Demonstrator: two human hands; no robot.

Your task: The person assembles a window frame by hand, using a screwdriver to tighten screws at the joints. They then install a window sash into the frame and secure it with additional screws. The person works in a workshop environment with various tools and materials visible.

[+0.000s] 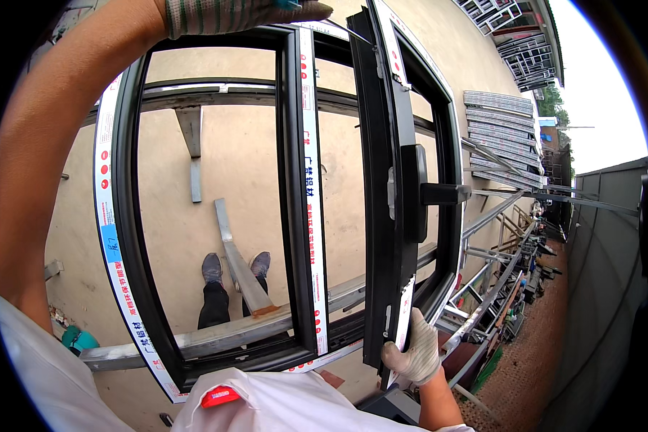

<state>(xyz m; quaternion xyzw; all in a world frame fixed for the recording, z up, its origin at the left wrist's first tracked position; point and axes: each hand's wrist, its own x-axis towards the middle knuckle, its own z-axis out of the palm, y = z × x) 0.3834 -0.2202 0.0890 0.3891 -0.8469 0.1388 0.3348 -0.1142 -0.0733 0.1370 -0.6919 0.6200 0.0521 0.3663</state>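
Observation:
A black window frame (287, 180) with printed protective film lies across metal supports in front of me. On its right side a black sash (381, 216) stands swung partly up, carrying a black lever handle (443, 194). My left hand (230, 14), in a striped glove, reaches over the far end, closed around a screwdriver (349, 30). Only its thin shaft and a bit of teal show, and the shaft points at the sash's far end. My right hand (414, 351), in a pale glove, is closed on the sash's near end.
Metal support bars (216, 335) run beneath the frame, with a loose angled bar (241, 273) near my feet. Stacked wrapped profiles (504, 137) lie to the far right. A metal rack and scrap pieces (504, 302) line the right side, beside a grey wall (605, 288).

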